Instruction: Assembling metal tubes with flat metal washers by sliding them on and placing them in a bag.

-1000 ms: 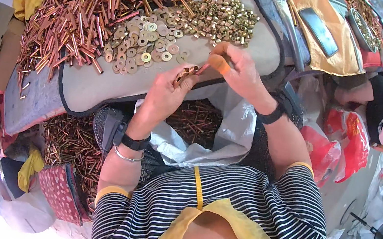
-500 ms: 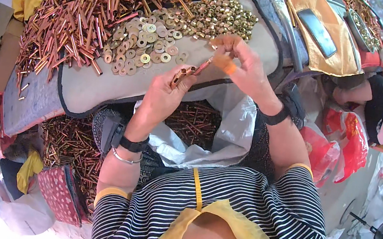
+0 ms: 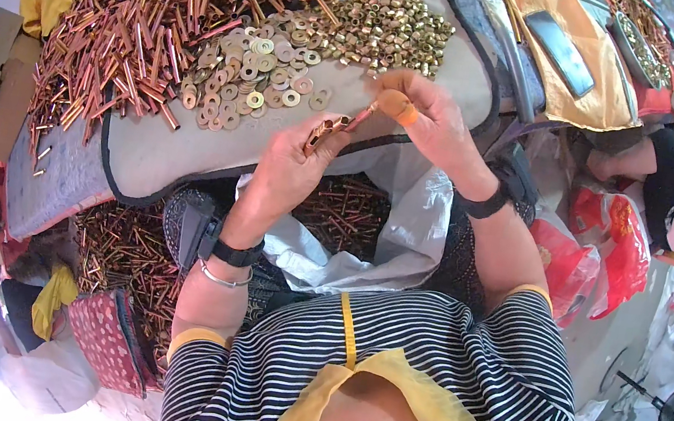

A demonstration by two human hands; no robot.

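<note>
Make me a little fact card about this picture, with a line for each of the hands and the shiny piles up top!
Left hand: holds coppery metal pieces
Right hand: fingertips near the end of one piece; firm grip or not, hard to tell
Rod pile: coppery, heaped at upper left
Washer pile: flat rings on a grey mat
Nut pile: small, brassy, right of the washers
White bag: open, more coppery rods inside

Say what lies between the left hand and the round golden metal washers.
In the head view, only bare grey mat shows between the left hand and washers.
</note>
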